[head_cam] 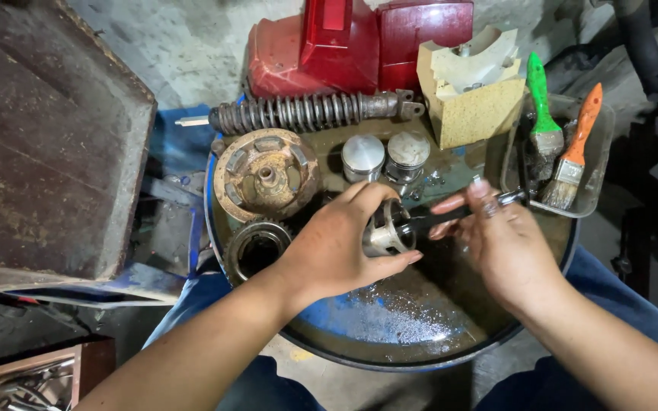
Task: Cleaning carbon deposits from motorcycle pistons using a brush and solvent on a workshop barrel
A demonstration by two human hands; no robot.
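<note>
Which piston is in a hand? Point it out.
The piston gripped in the left hand, open end toward the right hand. The other two pistons stand untouched behind it.

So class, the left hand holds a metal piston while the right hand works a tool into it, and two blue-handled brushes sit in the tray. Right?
Not quite. In the head view the brushes in the tray have green and orange handles, not blue. The left hand does hold the piston; the right hand holds the tool.
</note>
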